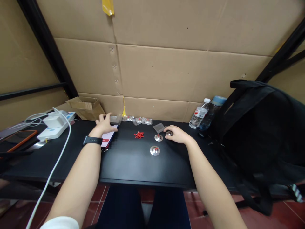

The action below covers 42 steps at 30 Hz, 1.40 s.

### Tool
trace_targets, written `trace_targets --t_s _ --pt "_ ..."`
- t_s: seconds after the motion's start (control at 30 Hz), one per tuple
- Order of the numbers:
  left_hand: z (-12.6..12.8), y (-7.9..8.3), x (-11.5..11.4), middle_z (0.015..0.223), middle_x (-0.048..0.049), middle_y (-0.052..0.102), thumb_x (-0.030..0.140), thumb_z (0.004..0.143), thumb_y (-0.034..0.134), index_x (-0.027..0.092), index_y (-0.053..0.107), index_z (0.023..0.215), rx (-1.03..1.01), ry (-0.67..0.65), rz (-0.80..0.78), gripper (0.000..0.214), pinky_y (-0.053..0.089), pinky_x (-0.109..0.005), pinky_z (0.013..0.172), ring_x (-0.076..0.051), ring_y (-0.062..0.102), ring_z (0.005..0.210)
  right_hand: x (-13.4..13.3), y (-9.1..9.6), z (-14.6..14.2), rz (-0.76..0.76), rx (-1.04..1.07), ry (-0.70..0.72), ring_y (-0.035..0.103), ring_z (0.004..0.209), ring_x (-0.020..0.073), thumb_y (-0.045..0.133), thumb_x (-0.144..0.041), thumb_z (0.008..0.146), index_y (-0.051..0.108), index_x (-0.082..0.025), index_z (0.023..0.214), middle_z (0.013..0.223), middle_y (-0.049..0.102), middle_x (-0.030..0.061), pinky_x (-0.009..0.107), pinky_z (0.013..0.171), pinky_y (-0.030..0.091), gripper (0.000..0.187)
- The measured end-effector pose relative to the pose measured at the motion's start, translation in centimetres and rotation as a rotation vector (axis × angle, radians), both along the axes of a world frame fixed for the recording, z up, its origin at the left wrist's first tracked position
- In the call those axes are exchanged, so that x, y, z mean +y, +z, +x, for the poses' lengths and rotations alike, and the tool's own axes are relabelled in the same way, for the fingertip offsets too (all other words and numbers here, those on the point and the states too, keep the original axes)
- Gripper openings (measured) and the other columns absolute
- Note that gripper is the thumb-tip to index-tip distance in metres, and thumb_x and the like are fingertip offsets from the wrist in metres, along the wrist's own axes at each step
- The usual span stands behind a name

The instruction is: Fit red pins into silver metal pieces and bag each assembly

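My left hand [105,124] is spread above a phone [107,138] with a lit screen, its fingers apart and close to a clear plastic package [115,119]. A wristband sits on that wrist. With curved fingers my right hand [175,134] grips a small domed metal disc [169,133], which looks like a finger cymbal and is partly hidden by the fingers. Left of it lie two similar metal cymbals with red centres, a nearer cymbal [155,150] and a farther cymbal [158,137]. A flat clear plastic bag [159,128] lies just beyond. Red cords [138,135] form a small heap mid-table.
Several bagged cymbals [139,121] line the cardboard wall. A water bottle [199,114], a blue-lidded bottle [215,105] and a black backpack [262,133] stand right. At left are an open cardboard box [87,108], a power strip [53,130] and a white cable [58,157].
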State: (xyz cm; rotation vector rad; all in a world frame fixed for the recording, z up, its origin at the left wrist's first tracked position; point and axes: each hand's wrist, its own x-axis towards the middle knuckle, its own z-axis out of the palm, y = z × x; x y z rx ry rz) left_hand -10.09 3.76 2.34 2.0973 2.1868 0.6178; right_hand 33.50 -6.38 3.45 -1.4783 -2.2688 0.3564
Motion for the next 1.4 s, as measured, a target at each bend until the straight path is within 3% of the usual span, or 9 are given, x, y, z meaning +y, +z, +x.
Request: trace_targets --t_s 0.07,0.27,0.53,0.67,0.83,0.93,1.13,1.4 --pt "0.4 -0.5 0.1 0.152 -0.0181 0.028 0.039 0.059 0.084 0.031 0.034 0.151 0.015 -0.019 -0.056 0.105 0.037 -0.051 0.109 -0.048 0.040 0.136 -0.1 0.1 0.0 -0.003 -0.010 -0.010 0.064 0.112 0.0251 0.075 -0.024 0.082 0.072 -0.023 0.114 0.118 0.069 0.0094 0.039 0.101 0.048 0.032" --pt "0.4 -0.7 0.3 0.152 -0.0156 0.026 0.038 0.059 0.082 0.034 0.036 0.150 -0.018 -0.026 -0.026 0.102 0.041 -0.051 0.107 -0.048 0.043 0.135 -0.1 0.1 0.0 -0.018 -0.014 -0.021 0.064 0.113 0.0255 0.075 -0.024 0.082 0.071 -0.023 0.115 0.118 0.068 0.0095 0.039 0.101 0.048 0.032" --pt "0.0 -0.4 0.3 0.160 -0.0148 0.019 0.033 0.057 0.085 0.035 0.031 0.153 -0.008 -0.105 -0.004 0.111 0.032 -0.052 0.115 -0.045 0.033 0.144 0.1 0.0 0.0 0.057 0.067 -0.016 0.066 0.105 0.0223 0.072 -0.022 0.084 0.073 -0.024 0.109 0.115 0.070 0.0069 0.036 0.095 0.050 0.026" --pt "-0.1 0.2 0.1 0.153 -0.0182 0.031 0.046 0.073 0.074 0.025 0.035 0.151 -0.031 -0.073 0.169 0.090 0.027 -0.054 0.118 -0.041 0.030 0.146 0.2 -0.1 0.1 0.080 0.080 -0.014 0.066 0.103 0.0212 0.072 -0.021 0.083 0.073 -0.023 0.108 0.113 0.070 0.0059 0.034 0.093 0.050 0.025" --pt "-0.1 1.3 -0.3 0.138 -0.0180 0.044 0.042 0.083 0.061 0.018 0.044 0.142 -0.139 0.070 0.336 0.066 0.033 -0.050 0.116 -0.037 0.041 0.137 0.2 -0.2 0.0 0.086 0.085 -0.017 0.067 0.101 0.0210 0.073 -0.020 0.083 0.073 -0.023 0.109 0.113 0.070 0.0062 0.035 0.093 0.050 0.026" --pt "0.1 1.4 -0.4 0.139 -0.0187 0.044 0.045 0.081 0.062 0.018 0.046 0.140 -0.137 0.086 0.265 0.067 0.034 -0.050 0.114 -0.039 0.043 0.135 0.1 -0.1 -0.2 0.085 0.089 -0.023 0.067 0.102 0.0210 0.073 -0.019 0.083 0.073 -0.023 0.109 0.112 0.070 0.0064 0.036 0.094 0.050 0.026" --pt "0.4 0.7 -0.2 0.147 -0.0224 0.037 0.058 0.068 0.075 0.023 0.042 0.146 -0.059 0.103 -0.089 0.092 0.037 -0.053 0.110 -0.047 0.040 0.137 0.3 -0.4 -0.1 0.079 0.070 -0.018 0.067 0.101 0.0207 0.072 -0.021 0.084 0.073 -0.022 0.109 0.111 0.069 0.0067 0.035 0.092 0.050 0.025" --pt "0.8 -0.7 0.4 0.147 -0.0213 0.036 0.043 0.061 0.081 0.026 0.036 0.150 -0.005 0.041 -0.101 0.101 0.041 -0.049 0.106 -0.047 0.039 0.138 0.3 -0.5 -0.2 0.058 0.059 -0.011 0.066 0.102 0.0208 0.071 -0.021 0.084 0.073 -0.022 0.110 0.114 0.069 0.0071 0.034 0.092 0.051 0.026"
